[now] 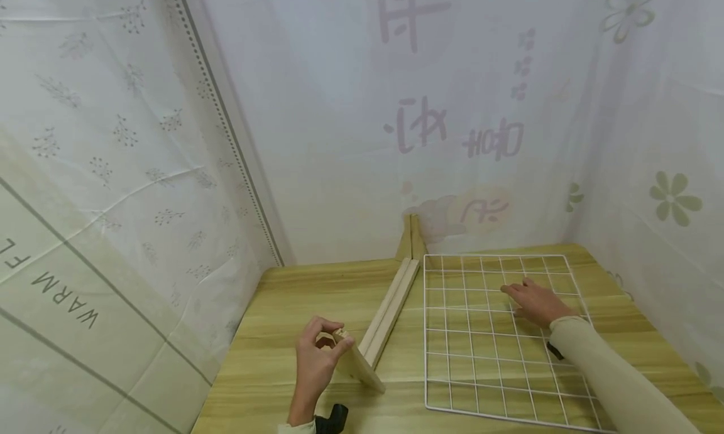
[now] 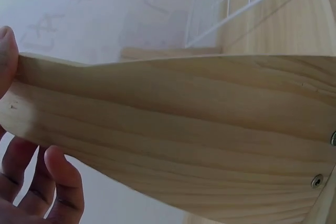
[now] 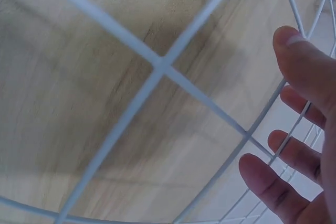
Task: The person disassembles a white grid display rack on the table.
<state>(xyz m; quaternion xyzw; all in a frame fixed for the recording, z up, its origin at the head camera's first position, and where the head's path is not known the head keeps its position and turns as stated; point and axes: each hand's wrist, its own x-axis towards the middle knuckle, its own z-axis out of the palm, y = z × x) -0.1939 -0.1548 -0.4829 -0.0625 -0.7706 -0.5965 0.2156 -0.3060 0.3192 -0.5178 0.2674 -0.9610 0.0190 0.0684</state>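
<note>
A wooden stand has two parallel rails joining two shaped end boards. My left hand pinches the upper end of the near end board between thumb and fingers. Two bolt heads show low on this board in the left wrist view, one a round metal bolt. The far end board rises by the back curtain. To the right lies a white wire grid. Over its upper right part is my right hand, its fingers spread and loosely bent, fingertips near the wires.
Both things are on a wood-grain table. Printed curtains surround it, with a white curtain behind and a patterned curtain at the left. A dark wrist strap is on the left wrist.
</note>
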